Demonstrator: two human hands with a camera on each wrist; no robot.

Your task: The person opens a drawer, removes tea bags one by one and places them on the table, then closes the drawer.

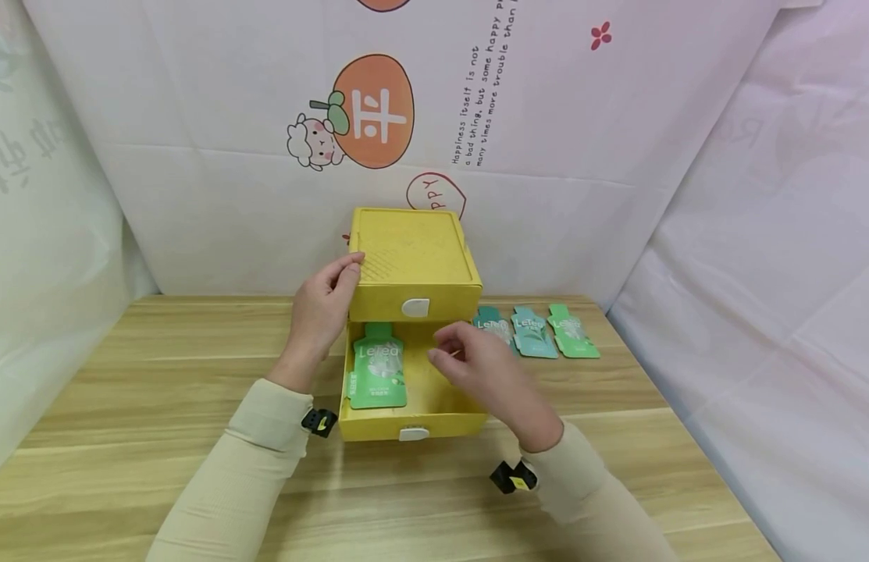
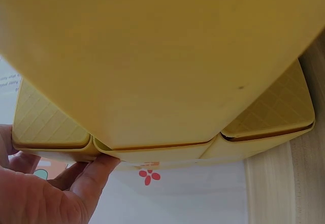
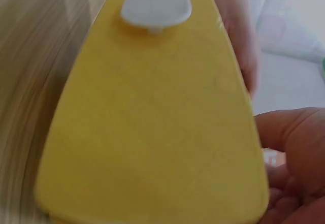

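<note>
A yellow drawer box [image 1: 420, 250] with white tab handles stands on the table. Below its top drawer, another drawer [image 1: 434, 425] is pulled out. Inside, at the left, lies a green sachet [image 1: 379, 375] printed "LeTea". My left hand [image 1: 320, 312] grips the box's upper left edge; in the left wrist view the fingers [image 2: 96, 181] touch the yellow casing. Over the right part of the pulled-out drawer, my right hand [image 1: 486, 371] hovers with loosely bent fingers, thumb and forefinger apart, and no held thing visible. In the right wrist view the drawer front [image 3: 152, 122] covers much of that hand.
Right of the box, a dark teal sachet [image 1: 492, 324], a light teal sachet [image 1: 534, 332] and a bright green sachet [image 1: 573, 332] lie in a row on the wooden table [image 1: 195, 375]. The right hand partly covers the dark teal one. A printed white cloth [image 1: 251, 211] hangs behind.
</note>
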